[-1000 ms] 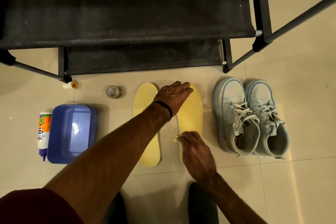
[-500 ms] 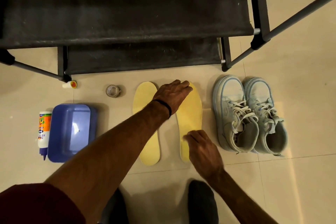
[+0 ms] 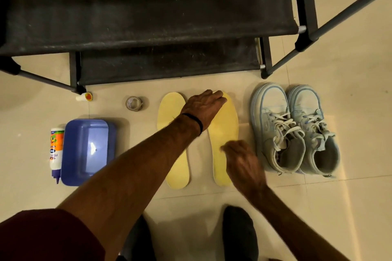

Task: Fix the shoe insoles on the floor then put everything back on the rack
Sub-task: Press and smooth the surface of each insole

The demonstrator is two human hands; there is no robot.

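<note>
Two yellow insoles lie side by side on the tiled floor. The left insole (image 3: 172, 154) is partly covered by my left forearm. My left hand (image 3: 203, 107) lies flat on the toe end of the right insole (image 3: 224, 125), fingers straight. My right hand (image 3: 241, 165) is blurred over the heel half of that insole, fingers loosely bent; I cannot tell whether it touches it. A pair of light blue sneakers (image 3: 294, 129) stands right of the insoles. The black shoe rack (image 3: 148, 32) spans the top.
A blue plastic tub (image 3: 88, 150) sits at the left with a glue bottle (image 3: 56, 150) beside it. A roll of clear tape (image 3: 134, 103) and a small tube (image 3: 84, 97) lie near the rack's foot. My dark-socked feet (image 3: 239, 233) are at the bottom.
My right hand has slid from the right insole's left edge rightward and toward its heel. My left hand has stayed pressed on the toe end.
</note>
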